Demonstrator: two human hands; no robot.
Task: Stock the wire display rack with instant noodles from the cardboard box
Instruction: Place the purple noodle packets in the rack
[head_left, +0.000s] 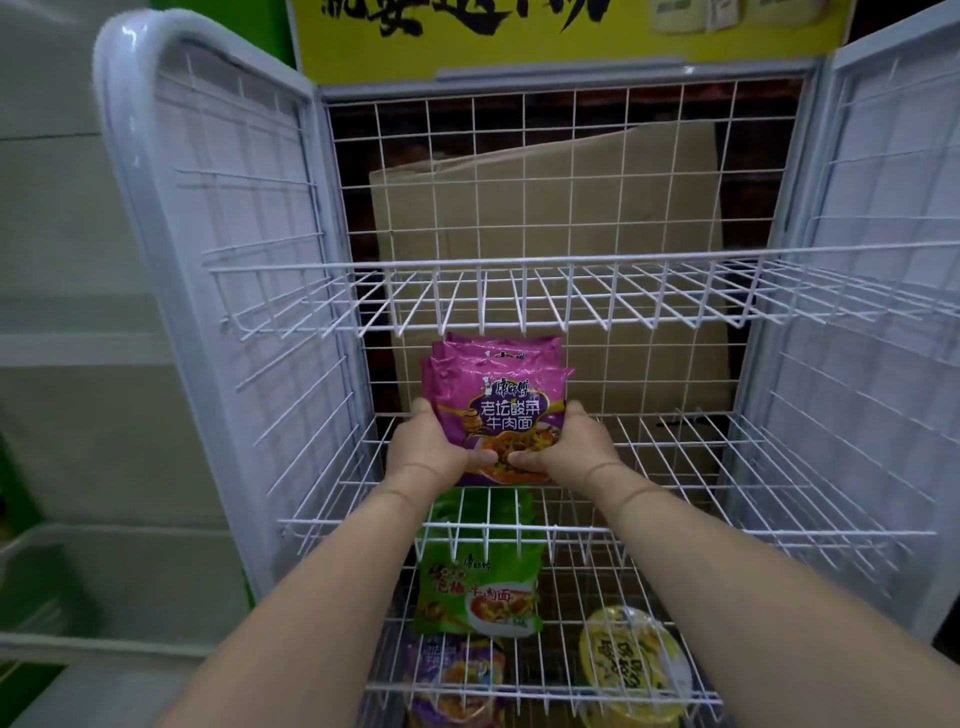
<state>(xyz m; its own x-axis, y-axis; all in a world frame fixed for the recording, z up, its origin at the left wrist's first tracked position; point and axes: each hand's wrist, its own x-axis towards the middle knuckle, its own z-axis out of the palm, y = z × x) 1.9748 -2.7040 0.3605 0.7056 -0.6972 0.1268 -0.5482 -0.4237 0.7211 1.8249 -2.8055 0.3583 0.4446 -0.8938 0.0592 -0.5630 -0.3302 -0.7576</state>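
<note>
head view: a small stack of purple noodle packets (496, 410) is held upright between the left hand (434, 452) and the right hand (566, 449), one hand on each side, with fingers curled round the bottom corners and both thumbs pressed on the front. the hands are closed on the stack, so the packets are kept together and do not slide apart. the stack is held at the middle shelf (675, 467) of the white wire rack (270, 364), on its left part, and it seems to be set down there standing up so the front can be seen by shoppers. whether the bottom edge is touching the wires cannot be told, as it is hidden by the hands. on the front packet the words 康师傅 and 老坛酸菜牛肉面 can be read. the top shelf (571, 301) is bare. on the shelf below, a green noodle packet (475, 592) with 牛肉面 on it is laid flat, a purple packet (452, 675) is in front of it, and a yellow noodle bowl (636, 665) is to the right. a brown cardboard box (545, 218) is seen behind the back wires, outside the rack. big black letters on a yellow sign (519, 36) are cut off and cannot be read.
</note>
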